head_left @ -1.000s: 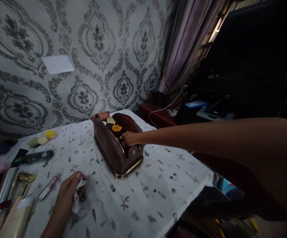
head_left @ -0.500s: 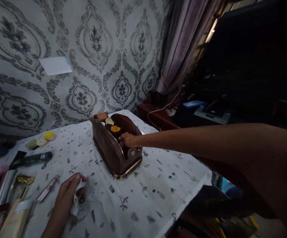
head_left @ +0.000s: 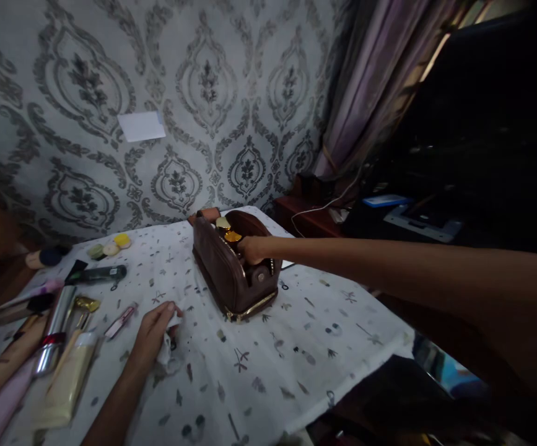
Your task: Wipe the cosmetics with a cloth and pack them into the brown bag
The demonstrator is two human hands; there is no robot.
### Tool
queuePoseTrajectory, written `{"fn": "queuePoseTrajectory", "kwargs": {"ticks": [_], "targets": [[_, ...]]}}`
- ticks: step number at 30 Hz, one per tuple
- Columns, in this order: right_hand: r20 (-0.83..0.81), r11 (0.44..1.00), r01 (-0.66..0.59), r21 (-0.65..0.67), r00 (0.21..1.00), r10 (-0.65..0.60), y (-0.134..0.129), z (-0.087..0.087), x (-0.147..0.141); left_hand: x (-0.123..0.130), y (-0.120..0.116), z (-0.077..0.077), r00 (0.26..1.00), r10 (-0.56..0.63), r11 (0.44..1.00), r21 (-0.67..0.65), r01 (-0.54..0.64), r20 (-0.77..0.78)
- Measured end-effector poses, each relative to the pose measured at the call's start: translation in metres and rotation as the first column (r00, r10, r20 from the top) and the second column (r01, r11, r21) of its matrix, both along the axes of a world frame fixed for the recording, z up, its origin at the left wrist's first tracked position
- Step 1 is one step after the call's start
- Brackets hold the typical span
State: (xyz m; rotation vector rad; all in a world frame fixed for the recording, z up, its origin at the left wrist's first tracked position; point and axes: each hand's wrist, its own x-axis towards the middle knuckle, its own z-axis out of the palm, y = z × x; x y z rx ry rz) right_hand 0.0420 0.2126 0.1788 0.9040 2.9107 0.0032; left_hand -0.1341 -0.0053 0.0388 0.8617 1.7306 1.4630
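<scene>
A brown zippered toiletry bag (head_left: 217, 266) stands unzipped on the patterned tablecloth. My right hand (head_left: 252, 249) reaches into its opening; the fingers are partly hidden inside, so what they touch does not show. Just beyond those fingers, gold-coloured caps (head_left: 232, 236) poke up in the bag. To the left of the bag, my left hand (head_left: 157, 325) is closed around a crumpled white tissue (head_left: 170, 350) close above the cloth. A pink tube of lip gloss (head_left: 120, 321) lies beside this hand.
Cosmetics crowd the left side: a silver can (head_left: 57, 331), a cream tube (head_left: 70, 384), a dark green bottle (head_left: 101, 274) and several brushes. Small round sponges (head_left: 110, 248) lie near the wall. A dark red cabinet (head_left: 312, 217) with a white cable stands behind, right of the table.
The camera has turned left, so the scene sits further right. My right hand is still in the bag, lifted slightly within its opening. The left hand keeps the tissue.
</scene>
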Motion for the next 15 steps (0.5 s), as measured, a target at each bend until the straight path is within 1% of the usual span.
{"fn": "queuePoseTrajectory", "kwargs": {"ticks": [2, 3, 5, 6, 7, 8, 9, 11, 12, 14, 15], "targets": [[0.095, 0.999, -0.040, 0.001, 0.995, 0.040, -0.010, 0.020, -0.004, 0.001, 0.001, 0.000, 1.000, -0.019, 0.998, 0.065, 0.020, -0.021], [0.107, 0.997, -0.076, 0.017, 0.991, 0.074, -0.018, 0.030, -0.006, 0.001, 0.001, -0.001, 0.999, -0.031, 0.996, 0.085, 0.033, -0.028], [0.071, 0.983, -0.101, 0.151, 0.993, 0.091, -0.043, 0.043, -0.006, 0.001, 0.003, -0.001, 0.999, -0.016, 0.995, 0.102, 0.020, -0.035], [0.034, 0.975, -0.106, 0.197, 0.994, 0.101, -0.057, 0.046, -0.004, 0.000, 0.004, -0.002, 0.999, -0.008, 0.993, 0.114, 0.012, -0.038], [-0.040, 0.967, -0.116, 0.227, 0.991, 0.128, -0.073, 0.044, -0.002, 0.000, 0.005, -0.003, 0.999, 0.004, 0.992, 0.128, 0.001, -0.039], [-0.106, 0.961, -0.175, 0.215, 0.974, 0.201, -0.088, 0.037, 0.001, 0.000, 0.005, -0.003, 0.999, 0.017, 0.989, 0.145, -0.011, -0.039], [-0.169, 0.954, -0.232, 0.190, 0.949, 0.265, -0.103, 0.027, 0.002, -0.001, 0.006, -0.004, 0.999, 0.030, 0.986, 0.163, -0.024, -0.035], [-0.296, 0.934, -0.334, 0.127, 0.886, 0.357, -0.127, -0.004, 0.000, -0.002, 0.006, -0.006, 0.998, 0.064, 0.978, 0.200, -0.060, -0.014], [-0.339, 0.921, -0.383, 0.064, 0.860, 0.381, -0.135, -0.023, -0.004, -0.002, 0.006, -0.007, 0.996, 0.085, 0.972, 0.218, -0.083, 0.002], [-0.416, 0.907, -0.411, -0.095, 0.844, 0.339, -0.143, -0.064, -0.018, -0.004, 0.006, -0.010, 0.990, 0.132, 0.958, 0.251, -0.138, 0.042], [-0.453, 0.887, -0.421, -0.193, 0.840, 0.300, -0.143, -0.084, -0.028, -0.005, 0.006, -0.012, 0.986, 0.154, 0.950, 0.265, -0.166, 0.064]]}}
